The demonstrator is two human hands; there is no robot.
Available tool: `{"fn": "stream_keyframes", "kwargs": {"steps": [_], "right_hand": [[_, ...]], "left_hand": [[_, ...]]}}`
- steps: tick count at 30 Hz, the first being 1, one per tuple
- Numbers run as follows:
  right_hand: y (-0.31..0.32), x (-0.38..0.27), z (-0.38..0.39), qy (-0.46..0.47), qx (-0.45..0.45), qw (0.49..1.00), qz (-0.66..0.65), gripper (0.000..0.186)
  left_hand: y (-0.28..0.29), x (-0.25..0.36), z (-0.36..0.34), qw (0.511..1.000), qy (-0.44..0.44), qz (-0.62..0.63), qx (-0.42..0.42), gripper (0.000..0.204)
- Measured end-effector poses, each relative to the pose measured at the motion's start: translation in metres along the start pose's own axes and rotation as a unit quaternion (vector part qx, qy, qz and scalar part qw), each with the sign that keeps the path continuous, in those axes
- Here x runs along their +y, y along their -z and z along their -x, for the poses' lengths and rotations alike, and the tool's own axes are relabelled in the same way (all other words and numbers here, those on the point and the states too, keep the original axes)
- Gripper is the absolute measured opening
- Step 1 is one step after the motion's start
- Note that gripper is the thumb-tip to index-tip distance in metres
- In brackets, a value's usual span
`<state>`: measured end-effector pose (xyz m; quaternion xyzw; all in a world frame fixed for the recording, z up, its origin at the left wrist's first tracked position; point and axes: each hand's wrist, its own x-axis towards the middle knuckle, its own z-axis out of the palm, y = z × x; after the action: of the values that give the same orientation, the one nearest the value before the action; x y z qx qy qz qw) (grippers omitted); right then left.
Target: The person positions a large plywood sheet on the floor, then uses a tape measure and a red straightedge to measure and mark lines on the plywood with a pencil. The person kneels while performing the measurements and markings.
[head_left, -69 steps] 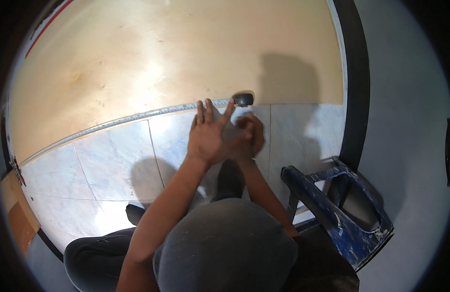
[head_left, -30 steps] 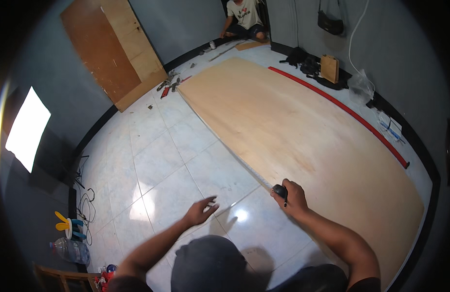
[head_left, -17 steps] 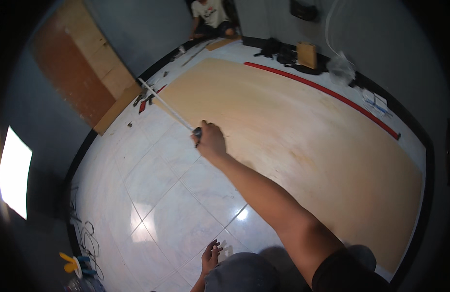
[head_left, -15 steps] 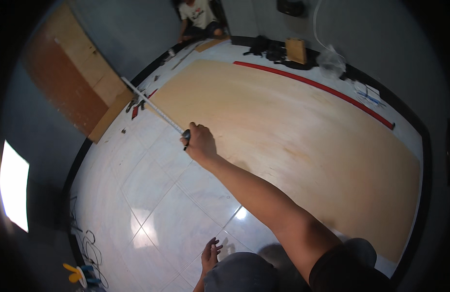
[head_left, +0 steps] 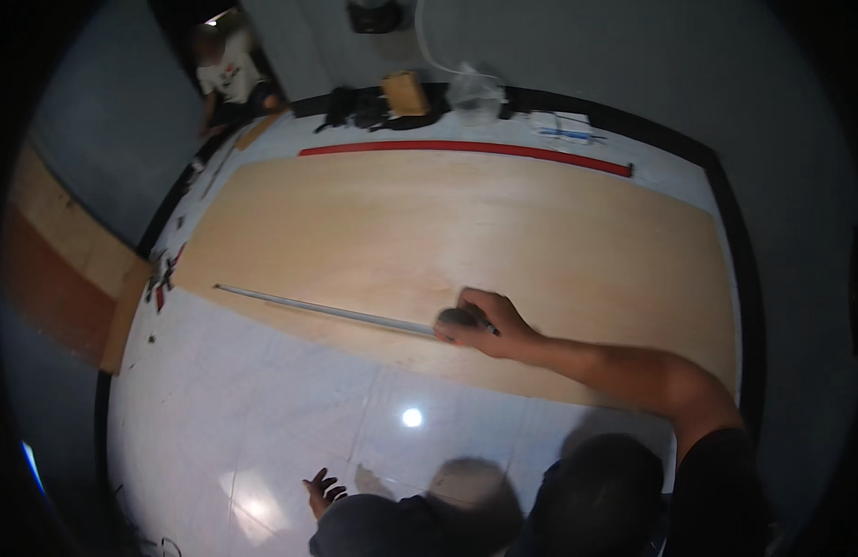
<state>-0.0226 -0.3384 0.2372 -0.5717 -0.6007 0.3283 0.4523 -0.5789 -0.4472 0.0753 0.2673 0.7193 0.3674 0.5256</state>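
My right hand is closed around a dark tape measure, over the near part of a large plywood sheet on the floor. From its case the pale tape blade runs out to the left, its tip close to the sheet's near left edge. A thin dark stick, perhaps a pen, pokes out of the same hand. Low in the picture, beside my knee, my left hand hangs above the tiles with fingers spread and nothing in it.
A long red bar lies along the sheet's far edge. Behind it are a brown box, dark bags and a clear plastic bag. Tools lie off the left corner. A person sits at the far left.
My right hand has drawn the tape measure back to the right, and the blade now lies over the sheet instead of reaching toward the far left. My view has turned right.
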Motion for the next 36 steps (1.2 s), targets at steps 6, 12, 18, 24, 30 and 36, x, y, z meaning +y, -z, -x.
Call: {"fn": "stream_keyframes", "kwargs": {"steps": [6, 12, 18, 24, 30, 36], "right_hand": [[0.11, 0.084, 0.177, -0.107, 0.175, 0.976, 0.077, 0.04], [0.133, 0.134, 0.323, -0.215, 0.477, 0.817, 0.241, 0.031], [0.149, 0.181, 0.409, -0.278, 0.583, 0.755, 0.116, 0.03], [0.206, 0.233, 0.323, -0.314, 0.52, 0.786, 0.116, 0.031], [0.269, 0.327, 0.18, -0.237, 0.452, 0.833, 0.215, 0.032], [0.32, 0.394, 0.093, -0.111, 0.514, 0.731, 0.434, 0.025]], "left_hand": [[-0.101, 0.057, -0.012, 0.996, -0.085, -0.024, 0.004, 0.076], [-0.286, 0.143, -0.076, 0.918, -0.259, -0.16, -0.255, 0.066], [-0.553, 0.156, -0.087, 0.727, -0.418, -0.347, -0.419, 0.056], [-0.696, 0.131, -0.052, 0.514, -0.531, -0.595, -0.315, 0.097], [-0.715, 0.076, -0.029, 0.505, -0.57, -0.58, -0.291, 0.111], [-0.724, 0.078, -0.003, 0.539, -0.563, -0.549, -0.302, 0.109]]}}
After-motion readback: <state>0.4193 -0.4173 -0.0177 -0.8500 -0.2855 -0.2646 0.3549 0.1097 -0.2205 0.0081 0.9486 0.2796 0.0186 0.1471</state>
